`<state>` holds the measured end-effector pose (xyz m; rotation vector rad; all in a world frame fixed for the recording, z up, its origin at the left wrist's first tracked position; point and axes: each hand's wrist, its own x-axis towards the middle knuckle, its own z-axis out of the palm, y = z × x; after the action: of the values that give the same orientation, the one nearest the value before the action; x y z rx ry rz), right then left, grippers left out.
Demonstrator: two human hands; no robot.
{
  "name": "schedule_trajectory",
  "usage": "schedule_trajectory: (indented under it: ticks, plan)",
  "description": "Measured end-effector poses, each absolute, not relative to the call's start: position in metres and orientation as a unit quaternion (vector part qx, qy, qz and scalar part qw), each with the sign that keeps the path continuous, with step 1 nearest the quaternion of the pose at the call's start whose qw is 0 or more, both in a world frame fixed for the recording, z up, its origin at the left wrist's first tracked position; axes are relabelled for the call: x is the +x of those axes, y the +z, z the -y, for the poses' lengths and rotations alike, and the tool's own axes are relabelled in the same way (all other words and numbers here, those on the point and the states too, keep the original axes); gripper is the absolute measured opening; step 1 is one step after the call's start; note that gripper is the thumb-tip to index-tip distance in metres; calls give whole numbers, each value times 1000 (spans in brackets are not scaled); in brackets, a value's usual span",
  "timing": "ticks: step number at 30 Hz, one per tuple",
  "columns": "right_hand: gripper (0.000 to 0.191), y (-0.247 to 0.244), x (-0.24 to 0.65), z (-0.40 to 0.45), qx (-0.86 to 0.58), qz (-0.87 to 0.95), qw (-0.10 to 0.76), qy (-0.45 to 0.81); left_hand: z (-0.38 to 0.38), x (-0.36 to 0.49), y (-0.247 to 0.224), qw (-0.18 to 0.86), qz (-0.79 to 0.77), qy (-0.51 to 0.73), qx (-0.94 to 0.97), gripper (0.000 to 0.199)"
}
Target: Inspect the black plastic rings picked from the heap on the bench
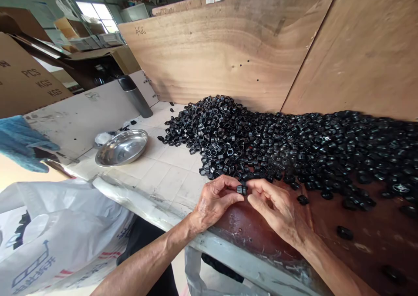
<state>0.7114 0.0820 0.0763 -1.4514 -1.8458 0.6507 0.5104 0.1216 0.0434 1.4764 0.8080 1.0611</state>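
My left hand (217,198) pinches a small black plastic ring-shaped part (241,190) between thumb and forefinger, just above the table's front edge. Close on its right side is my right hand (274,202), its forefinger tip at the part's edge. The right thumb stands a little apart below, with nothing visible between it and the forefinger. Behind both hands lies a large heap of similar black ring parts (215,126). It runs into a spread of black cap-like parts (342,148) on the right.
A steel bowl (122,150) and a dark bottle (135,96) stand on the left. Wooden boards (222,48) wall off the back. A white sack (65,230) sits below the left edge, near a blue cloth (26,141). Loose caps (344,232) lie on the reddish-brown surface at right.
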Motion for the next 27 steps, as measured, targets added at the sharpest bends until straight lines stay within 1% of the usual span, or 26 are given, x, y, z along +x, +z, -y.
schedule_trajectory:
  ticks: [2,3,5,6,7,9,10,11,13,14,17,20,21,23,24,25,27]
  plan:
    - [20,73,710,-83,-540,720,343,270,-121,511,45,572,-348,443,596,26]
    - [22,73,710,-83,-535,727,338,266,-121,511,46,586,-349,440,584,27]
    - [37,72,708,-83,-541,737,328,239,-121,512,49,607,-348,436,565,29]
    - [38,73,708,-82,-546,734,333,228,-121,513,51,613,-347,439,557,29]
    - [34,73,708,-82,-546,730,343,225,-121,513,52,619,-345,442,550,29]
    - [19,72,708,-82,-531,727,366,236,-121,513,55,628,-343,441,542,29]
    - [17,71,708,-82,-522,729,372,241,-121,513,56,631,-343,438,541,29]
    - [18,69,708,-82,-518,733,370,241,-121,513,57,633,-344,433,541,29]
    - [28,65,708,-82,-525,740,349,234,-120,513,57,633,-347,429,544,30]
    - [29,64,708,-82,-530,739,346,230,-120,513,58,631,-349,431,542,30]
    - [21,65,708,-81,-519,739,365,229,-120,513,59,636,-350,431,535,29]
    - [31,71,707,-81,-535,735,357,217,-120,514,61,650,-341,411,541,28]
    - [30,73,707,-81,-538,732,358,216,-120,514,62,656,-341,409,534,28]
    - [18,74,706,-81,-518,732,380,228,-119,515,63,668,-346,415,512,28]
    - [16,73,706,-81,-508,731,387,239,-119,515,64,674,-347,414,504,29]
    - [17,71,706,-81,-505,729,391,246,-119,515,65,679,-347,410,501,29]
    - [26,67,707,-81,-526,717,382,250,-118,515,65,685,-346,400,501,30]
